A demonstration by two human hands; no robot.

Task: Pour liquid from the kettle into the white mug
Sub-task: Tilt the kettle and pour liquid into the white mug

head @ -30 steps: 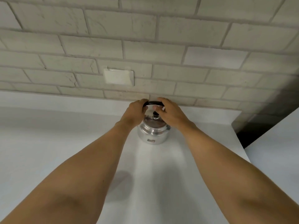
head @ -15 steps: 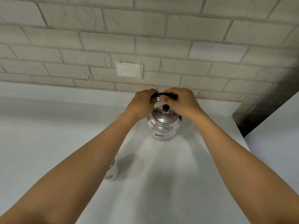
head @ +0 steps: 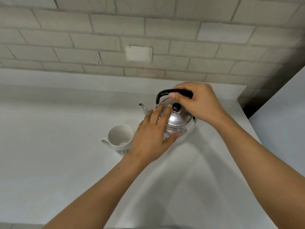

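A shiny steel kettle (head: pixel 179 120) with a black knob and a black arched handle stands on the white counter (head: pixel 57 146), its thin spout pointing left. My right hand (head: pixel 200 103) is closed around the handle from the right. My left hand (head: pixel 152 135) lies flat with fingers spread against the kettle's left side and lid, holding nothing. A white mug (head: pixel 120 138) stands upright just left of the kettle, handle to the left, a dark pattern near its base. My left hand hides the mug's right edge and the kettle's left flank.
A pale brick wall (head: pixel 148 30) rises behind the counter, with a white cover plate (head: pixel 139 53) on it. A dark gap (head: pixel 257 95) at the right separates this counter from another white surface (head: pixel 283 123).
My left hand has let go of the handle and dropped onto the kettle's side. The view has tilted down, so the mug now shows fully. The right hand stays on the handle.
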